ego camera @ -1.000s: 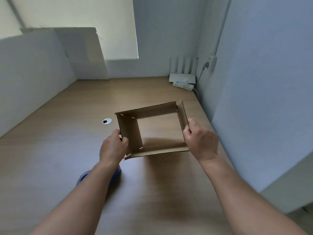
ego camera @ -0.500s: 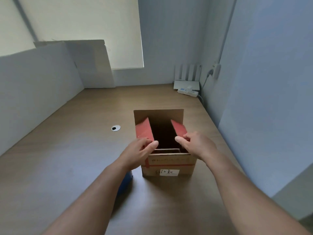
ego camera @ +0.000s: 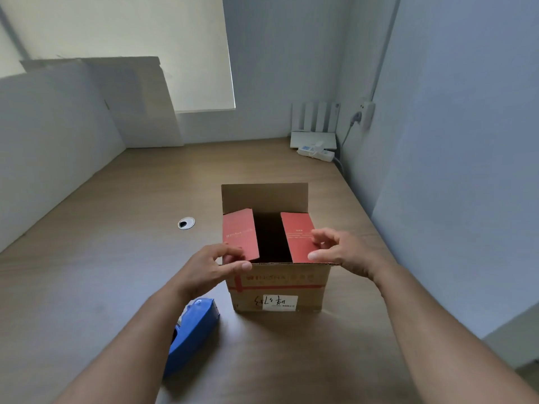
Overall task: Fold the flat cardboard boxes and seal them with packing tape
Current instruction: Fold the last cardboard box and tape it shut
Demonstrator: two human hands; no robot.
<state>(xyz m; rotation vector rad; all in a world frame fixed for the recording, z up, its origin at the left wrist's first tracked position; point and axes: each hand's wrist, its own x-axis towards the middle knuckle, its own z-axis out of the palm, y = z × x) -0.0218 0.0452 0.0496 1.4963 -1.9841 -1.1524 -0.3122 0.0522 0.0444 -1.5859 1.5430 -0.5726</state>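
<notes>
A brown cardboard box (ego camera: 277, 287) with a red band and a white label stands on the wooden table (ego camera: 102, 258). Its two red side flaps, left (ego camera: 239, 231) and right (ego camera: 296, 231), lie folded inward with a dark gap between them. The far flap (ego camera: 264, 198) stands upright. My left hand (ego camera: 210, 269) presses the near end of the left flap, thumb along the front edge. My right hand (ego camera: 347, 252) touches the right flap with loosely bent fingers, thumb at the front corner. A blue tape dispenser (ego camera: 192, 330) lies by my left forearm.
A cable grommet (ego camera: 186, 223) sits in the tabletop left of the box. A white router (ego camera: 313, 132) and a power strip (ego camera: 316, 153) occupy the far right corner. A large flat board (ego camera: 137, 103) leans against the back-left wall. Walls close in on the left and right.
The box was an open sleeve held up a second ago; it now stands on the table. The red side flaps have gone from slanted to nearly flat under my hands.
</notes>
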